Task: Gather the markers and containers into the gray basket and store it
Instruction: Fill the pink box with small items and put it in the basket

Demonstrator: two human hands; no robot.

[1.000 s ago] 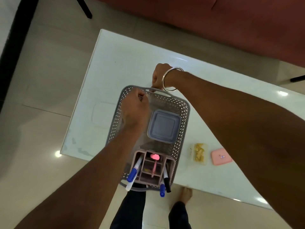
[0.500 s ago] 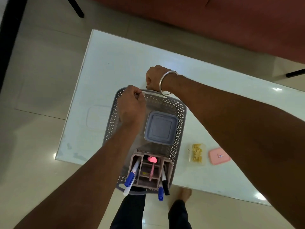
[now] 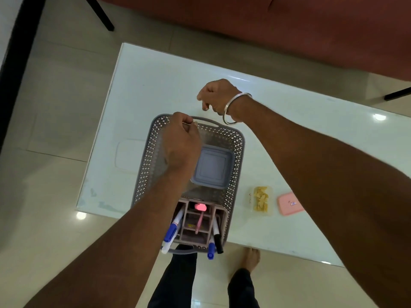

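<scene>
The gray perforated basket (image 3: 236, 174) stands at the white table's (image 3: 155, 85) near edge. Inside it are a square blue-gray lidded container (image 3: 214, 167) and a pink organizer (image 3: 219, 215) with blue-capped markers (image 3: 170, 232), a black-capped marker (image 3: 219, 243) and a pink pen (image 3: 199, 221). My left hand (image 3: 181, 143) grips the basket's far handle (image 3: 208, 121). My right hand (image 3: 216, 96), with a silver bangle on the wrist, hovers just beyond that handle with curled fingers that hold nothing.
Right of the basket lie a clear container with yellow pieces (image 3: 261, 200) and a pink flat container (image 3: 290, 203). A clear lid (image 3: 127, 155) lies on the table's left side. A red sofa (image 3: 289, 25) stands behind. My legs and a bare foot (image 3: 250, 258) show below the table's edge.
My right hand has let go of the basket's far handle and lifted away beyond it. My left hand keeps its hold there.
</scene>
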